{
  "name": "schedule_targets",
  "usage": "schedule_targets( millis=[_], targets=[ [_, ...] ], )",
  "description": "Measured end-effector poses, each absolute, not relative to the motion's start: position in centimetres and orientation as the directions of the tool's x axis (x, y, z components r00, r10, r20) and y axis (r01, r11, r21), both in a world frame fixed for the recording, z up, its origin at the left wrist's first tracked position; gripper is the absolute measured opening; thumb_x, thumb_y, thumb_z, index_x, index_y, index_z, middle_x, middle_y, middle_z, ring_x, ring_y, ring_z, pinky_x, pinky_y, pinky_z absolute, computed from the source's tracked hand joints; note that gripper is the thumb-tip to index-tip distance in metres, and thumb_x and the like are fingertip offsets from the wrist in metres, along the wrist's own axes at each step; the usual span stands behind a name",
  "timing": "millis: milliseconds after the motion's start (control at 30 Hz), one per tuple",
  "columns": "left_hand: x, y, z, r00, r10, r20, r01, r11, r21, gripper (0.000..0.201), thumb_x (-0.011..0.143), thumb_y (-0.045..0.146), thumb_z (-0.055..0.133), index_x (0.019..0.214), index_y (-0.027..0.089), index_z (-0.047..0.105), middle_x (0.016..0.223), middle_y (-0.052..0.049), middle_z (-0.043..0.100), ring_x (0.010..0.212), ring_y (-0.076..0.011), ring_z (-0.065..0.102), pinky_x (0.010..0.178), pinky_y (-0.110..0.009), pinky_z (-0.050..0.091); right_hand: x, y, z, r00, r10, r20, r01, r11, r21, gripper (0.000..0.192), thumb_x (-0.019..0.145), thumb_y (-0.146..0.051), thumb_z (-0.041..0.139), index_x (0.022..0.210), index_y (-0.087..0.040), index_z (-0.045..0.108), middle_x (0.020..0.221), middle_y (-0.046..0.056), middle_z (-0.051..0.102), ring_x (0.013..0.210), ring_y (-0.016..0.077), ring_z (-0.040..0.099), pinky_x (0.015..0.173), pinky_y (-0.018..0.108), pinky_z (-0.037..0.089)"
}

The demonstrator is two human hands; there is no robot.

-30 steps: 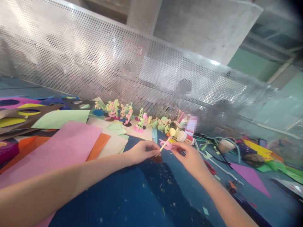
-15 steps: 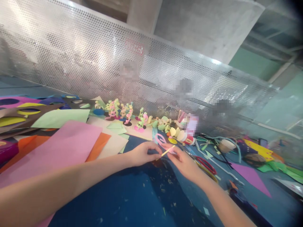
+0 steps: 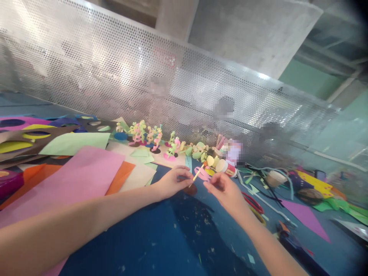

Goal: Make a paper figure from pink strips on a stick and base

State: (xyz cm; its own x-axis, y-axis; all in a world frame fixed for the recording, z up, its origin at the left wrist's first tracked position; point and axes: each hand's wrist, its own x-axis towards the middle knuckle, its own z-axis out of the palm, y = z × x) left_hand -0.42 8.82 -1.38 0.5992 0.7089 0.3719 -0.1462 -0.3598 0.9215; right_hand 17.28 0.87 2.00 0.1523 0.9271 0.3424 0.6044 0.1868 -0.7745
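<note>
My left hand pinches the low end of a thin pale stick over the blue table. My right hand holds a curled pink paper strip that wraps around the stick's upper part. A dark brown paper disc lies on the table just under the two hands. Both forearms reach in from the lower left and lower right.
A row of small curled-paper figures on discs stands along a perforated metal screen. Coloured sheets, pink and orange, cover the left. A glue bottle, red-handled scissors, a paper cup and scraps lie to the right.
The stick has tilted more upright and both hands have risen slightly. My right hand has shifted the pink strip from left of the stick back onto it.
</note>
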Motion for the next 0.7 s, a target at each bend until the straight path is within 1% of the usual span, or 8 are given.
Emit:
schedule_targets(
  millis=[100, 200, 267, 367, 467, 567, 633, 700],
  targets=[
    [-0.6, 8.9, -1.4, 0.620, 0.673, 0.402, -0.155, -0.397, 0.904, 0.015, 0.074, 0.028, 0.060, 0.083, 0.017, 0.065, 0.111, -0.009, 0.046, 0.103, -0.0195, 0.051, 0.087, -0.029, 0.043, 16.1, 0.3, 2.2, 0.073, 0.969, 0.238, 0.553, 0.159, -0.817, 0.025, 0.073, -0.040, 0.059, 0.082, -0.017, 0.062, 0.081, 0.005, 0.068, 0.077, 0.0206, 0.064, 0.072, 0.031, 0.051],
    [-0.8, 9.0, -1.5, 0.635, 0.618, 0.463, -0.136, -0.501, 0.855, 0.015, 0.072, 0.030, 0.063, 0.082, 0.020, 0.068, 0.110, -0.007, 0.049, 0.114, -0.0204, 0.043, 0.095, -0.029, 0.036, 14.9, -0.1, 2.0, 0.071, 0.963, 0.261, 0.461, 0.200, -0.865, 0.028, 0.073, -0.037, 0.060, 0.093, -0.018, 0.064, 0.094, 0.005, 0.068, 0.087, 0.0220, 0.063, 0.079, 0.032, 0.050],
    [-0.9, 8.9, -1.4, 0.645, 0.599, 0.475, -0.126, -0.530, 0.839, 0.015, 0.070, 0.031, 0.066, 0.081, 0.021, 0.069, 0.112, -0.006, 0.050, 0.118, -0.0205, 0.039, 0.098, -0.028, 0.032, 14.5, -0.1, 1.7, 0.107, 0.954, 0.279, 0.431, 0.208, -0.878, 0.027, 0.072, -0.036, 0.061, 0.091, -0.018, 0.066, 0.094, 0.005, 0.069, 0.085, 0.0223, 0.064, 0.079, 0.033, 0.050],
    [-0.8, 8.8, -1.3, 0.665, 0.596, 0.450, -0.134, -0.498, 0.857, 0.016, 0.070, 0.030, 0.066, 0.082, 0.020, 0.068, 0.116, -0.006, 0.049, 0.114, -0.0204, 0.044, 0.099, -0.030, 0.031, 14.5, 0.0, 1.7, 0.145, 0.946, 0.289, 0.408, 0.209, -0.889, 0.024, 0.072, -0.035, 0.062, 0.087, -0.018, 0.067, 0.092, 0.004, 0.070, 0.086, 0.0229, 0.064, 0.082, 0.035, 0.049],
    [-0.6, 8.7, -1.2, 0.613, 0.661, 0.432, -0.223, -0.380, 0.898, 0.019, 0.072, 0.025, 0.064, 0.089, 0.018, 0.060, 0.105, -0.006, 0.054, 0.104, -0.0193, 0.051, 0.095, -0.035, 0.036, 15.0, 0.0, 2.2, 0.133, 0.962, 0.238, 0.393, 0.169, -0.904, 0.025, 0.072, -0.036, 0.062, 0.088, -0.018, 0.068, 0.092, 0.004, 0.070, 0.091, 0.0230, 0.063, 0.086, 0.036, 0.047],
    [-0.6, 8.6, -1.2, 0.555, 0.729, 0.401, -0.320, -0.258, 0.911, 0.042, 0.070, 0.021, 0.065, 0.106, 0.022, 0.044, 0.106, -0.006, 0.052, 0.095, -0.0175, 0.056, 0.085, -0.036, 0.043, 15.4, -0.1, 2.6, 0.010, 0.995, 0.103, 0.395, 0.091, -0.914, 0.030, 0.071, -0.038, 0.063, 0.092, -0.016, 0.068, 0.092, 0.005, 0.070, 0.090, 0.0231, 0.063, 0.084, 0.036, 0.047],
    [-0.6, 8.7, -1.2, 0.562, 0.732, 0.385, -0.316, -0.240, 0.918, 0.056, 0.068, 0.019, 0.066, 0.114, 0.025, 0.036, 0.107, -0.006, 0.051, 0.091, -0.0165, 0.057, 0.081, -0.035, 0.045, 15.5, -0.3, 2.8, -0.074, 0.996, 0.040, 0.413, 0.067, -0.908, 0.031, 0.071, -0.039, 0.063, 0.093, -0.017, 0.068, 0.093, 0.005, 0.070, 0.089, 0.0227, 0.063, 0.083, 0.036, 0.048],
    [-0.7, 8.8, -1.4, 0.586, 0.720, 0.373, -0.279, -0.252, 0.926, 0.057, 0.069, 0.017, 0.064, 0.117, 0.024, 0.036, 0.097, -0.004, 0.054, 0.084, -0.0149, 0.058, 0.079, -0.035, 0.046, 15.6, -0.4, 2.9, -0.116, 0.993, 0.024, 0.434, 0.072, -0.898, 0.030, 0.072, -0.039, 0.062, 0.093, -0.019, 0.069, 0.093, 0.004, 0.070, 0.087, 0.0215, 0.064, 0.082, 0.034, 0.048]
  ],
)
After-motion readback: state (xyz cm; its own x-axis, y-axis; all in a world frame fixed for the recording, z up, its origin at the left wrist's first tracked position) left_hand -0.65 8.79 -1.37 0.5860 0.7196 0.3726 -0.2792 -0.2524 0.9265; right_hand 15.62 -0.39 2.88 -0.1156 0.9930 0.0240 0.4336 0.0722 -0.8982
